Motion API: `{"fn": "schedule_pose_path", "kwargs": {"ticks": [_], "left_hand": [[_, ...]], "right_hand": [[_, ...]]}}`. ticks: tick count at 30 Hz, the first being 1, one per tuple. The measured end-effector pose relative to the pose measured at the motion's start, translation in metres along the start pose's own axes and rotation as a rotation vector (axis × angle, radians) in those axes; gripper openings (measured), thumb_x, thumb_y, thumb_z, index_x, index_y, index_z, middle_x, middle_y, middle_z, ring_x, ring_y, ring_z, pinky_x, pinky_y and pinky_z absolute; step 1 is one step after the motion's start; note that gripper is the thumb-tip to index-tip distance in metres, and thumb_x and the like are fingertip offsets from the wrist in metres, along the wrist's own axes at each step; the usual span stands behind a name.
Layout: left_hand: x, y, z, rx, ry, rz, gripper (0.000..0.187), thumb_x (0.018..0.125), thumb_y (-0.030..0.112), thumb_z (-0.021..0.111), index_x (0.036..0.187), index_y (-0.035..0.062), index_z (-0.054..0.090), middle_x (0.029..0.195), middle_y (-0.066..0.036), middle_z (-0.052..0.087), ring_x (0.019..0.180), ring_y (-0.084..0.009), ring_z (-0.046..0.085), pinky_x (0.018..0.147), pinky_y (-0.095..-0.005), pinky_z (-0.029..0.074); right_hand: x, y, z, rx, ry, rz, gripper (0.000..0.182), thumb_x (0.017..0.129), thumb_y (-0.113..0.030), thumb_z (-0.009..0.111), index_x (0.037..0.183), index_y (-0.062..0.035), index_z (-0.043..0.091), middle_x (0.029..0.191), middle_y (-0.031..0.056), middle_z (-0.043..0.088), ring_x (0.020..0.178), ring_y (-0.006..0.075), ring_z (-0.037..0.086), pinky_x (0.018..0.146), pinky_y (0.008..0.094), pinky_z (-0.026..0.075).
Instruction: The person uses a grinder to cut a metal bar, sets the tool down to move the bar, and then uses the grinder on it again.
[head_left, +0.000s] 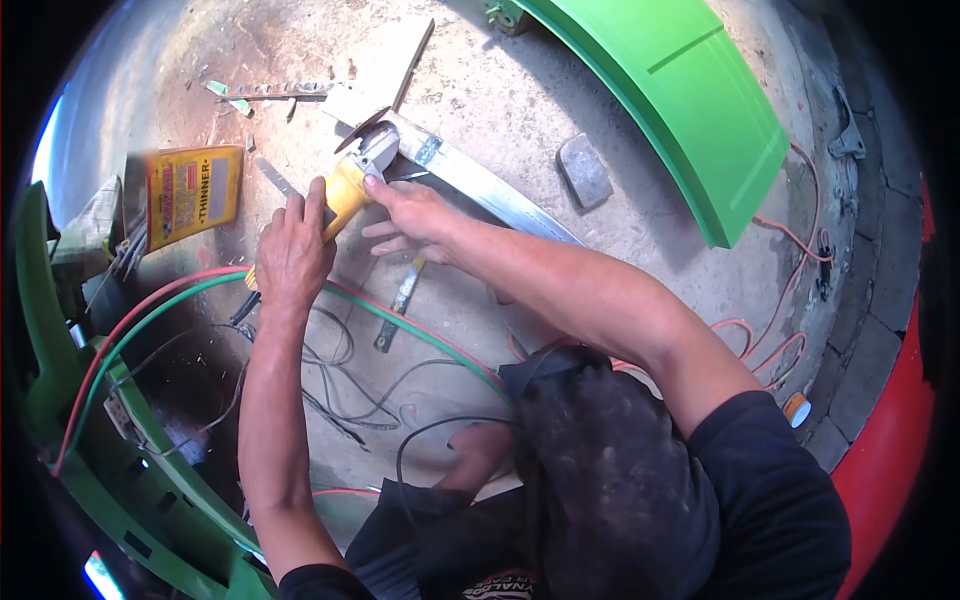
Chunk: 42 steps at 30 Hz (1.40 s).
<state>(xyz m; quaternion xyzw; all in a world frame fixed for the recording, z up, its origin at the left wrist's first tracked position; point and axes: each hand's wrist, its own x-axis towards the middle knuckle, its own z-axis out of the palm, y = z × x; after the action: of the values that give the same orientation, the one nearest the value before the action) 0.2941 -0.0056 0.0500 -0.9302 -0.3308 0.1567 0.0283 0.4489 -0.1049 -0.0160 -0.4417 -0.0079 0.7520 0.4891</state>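
A yellow angle grinder (346,194) is in my left hand (294,248), whose fingers wrap round its body. Its silver head and disc (362,130) meet the end of a square metal tube (500,190) lying on the floor. Bright glare washes out the spot around the disc. My right hand (418,216) is beside the grinder head, with the thumb against the tool and the other fingers stretched apart. Below that hand, a scraper-like tool with a dark handle (385,334) lies on the concrete.
A yellow thinner can (195,198) stands at left. Red and green hoses (170,292) and black cables (350,400) cross the floor below my hands. A grey block (584,172) lies right of the tube, near a large green curved panel (690,90). An orange cord (790,240) runs along the right.
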Motion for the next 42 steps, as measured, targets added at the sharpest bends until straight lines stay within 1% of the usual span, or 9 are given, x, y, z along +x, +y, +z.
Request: {"fn": "schedule_pose_path", "kwargs": {"ticks": [4, 6, 13, 15, 22, 24, 28, 30, 42], "left_hand": [[-0.0003, -0.0015, 0.0004, -0.004, 0.008, 0.005, 0.077, 0.078, 0.013, 0.076, 0.147, 0.0128, 0.042, 0.110, -0.015, 0.060, 0.097, -0.0356, 0.064, 0.081, -0.0463, 0.055], [-0.0013, -0.0016, -0.0022, 0.018, 0.047, 0.057, 0.064, 0.085, 0.013, 0.069, 0.145, 0.0108, 0.045, 0.101, -0.014, 0.060, 0.090, -0.0325, 0.064, 0.078, -0.0447, 0.054], [-0.0001, 0.0004, 0.0003, 0.008, 0.054, 0.034, 0.064, 0.085, 0.013, 0.069, 0.144, 0.0111, 0.045, 0.100, -0.014, 0.060, 0.090, -0.0327, 0.064, 0.077, -0.0452, 0.054], [0.0017, -0.0010, 0.0031, 0.001, -0.010, -0.007, 0.079, 0.078, 0.013, 0.077, 0.149, 0.0133, 0.041, 0.112, -0.015, 0.060, 0.098, -0.0357, 0.064, 0.082, -0.0462, 0.055], [0.0017, -0.0009, 0.0007, -0.011, -0.022, 0.001, 0.080, 0.078, 0.012, 0.078, 0.149, 0.0127, 0.041, 0.112, -0.016, 0.060, 0.098, -0.0360, 0.064, 0.082, -0.0468, 0.055], [0.0017, 0.0003, 0.0020, -0.011, -0.005, -0.001, 0.082, 0.077, 0.012, 0.079, 0.149, 0.0121, 0.041, 0.111, -0.015, 0.059, 0.098, -0.0360, 0.063, 0.082, -0.0469, 0.054], [0.0027, 0.0017, 0.0008, -0.020, -0.014, -0.016, 0.083, 0.075, 0.012, 0.080, 0.149, 0.0116, 0.040, 0.111, -0.015, 0.059, 0.099, -0.0358, 0.063, 0.082, -0.0467, 0.054], [0.0026, -0.0005, 0.0014, -0.030, -0.020, -0.005, 0.083, 0.075, 0.012, 0.080, 0.149, 0.0122, 0.041, 0.111, -0.015, 0.059, 0.099, -0.0357, 0.063, 0.083, -0.0466, 0.055], [0.0029, 0.0004, 0.0003, -0.044, -0.016, -0.015, 0.082, 0.075, 0.011, 0.080, 0.147, 0.0132, 0.041, 0.112, -0.016, 0.060, 0.100, -0.0369, 0.064, 0.084, -0.0477, 0.054]], "right_hand": [[0.0005, 0.0010, -0.0016, -0.005, -0.010, -0.004, 0.076, 0.104, -0.052, 0.051, 0.153, 0.0033, 0.032, 0.157, 0.0200, 0.038, 0.131, 0.0426, 0.054, 0.096, 0.0496, 0.058], [0.0002, 0.0008, -0.0015, -0.017, -0.029, -0.002, 0.077, 0.104, -0.052, 0.050, 0.154, 0.0034, 0.031, 0.157, 0.0200, 0.037, 0.131, 0.0425, 0.054, 0.096, 0.0495, 0.058], [0.0009, -0.0010, -0.0017, -0.014, -0.009, 0.001, 0.077, 0.105, -0.052, 0.050, 0.154, 0.0042, 0.030, 0.158, 0.0202, 0.036, 0.131, 0.0428, 0.054, 0.096, 0.0499, 0.058], [0.0013, -0.0011, -0.0028, -0.020, -0.013, 0.005, 0.078, 0.105, -0.053, 0.050, 0.154, 0.0039, 0.029, 0.159, 0.0200, 0.035, 0.131, 0.0433, 0.054, 0.097, 0.0504, 0.057], [0.0042, 0.0019, -0.0042, -0.023, -0.007, 0.008, 0.079, 0.105, -0.053, 0.049, 0.155, 0.0040, 0.028, 0.159, 0.0203, 0.035, 0.131, 0.0442, 0.054, 0.097, 0.0509, 0.057], [0.0051, 0.0018, -0.0044, -0.012, -0.005, -0.036, 0.079, 0.104, -0.050, 0.053, 0.151, 0.0088, 0.029, 0.152, 0.0287, 0.039, 0.126, 0.0438, 0.058, 0.091, 0.0510, 0.060], [0.0046, -0.0003, -0.0045, -0.015, 0.011, -0.032, 0.079, 0.104, -0.049, 0.053, 0.151, 0.0090, 0.028, 0.152, 0.0287, 0.039, 0.125, 0.0438, 0.058, 0.092, 0.0511, 0.060], [0.0039, -0.0005, -0.0047, -0.038, -0.009, 0.009, 0.080, 0.105, -0.052, 0.049, 0.155, 0.0053, 0.027, 0.159, 0.0216, 0.035, 0.131, 0.0441, 0.054, 0.097, 0.0513, 0.057], [0.0035, -0.0024, -0.0043, -0.044, -0.018, 0.000, 0.080, 0.104, -0.052, 0.050, 0.155, 0.0059, 0.027, 0.158, 0.0217, 0.035, 0.131, 0.0449, 0.053, 0.097, 0.0514, 0.057]]}}
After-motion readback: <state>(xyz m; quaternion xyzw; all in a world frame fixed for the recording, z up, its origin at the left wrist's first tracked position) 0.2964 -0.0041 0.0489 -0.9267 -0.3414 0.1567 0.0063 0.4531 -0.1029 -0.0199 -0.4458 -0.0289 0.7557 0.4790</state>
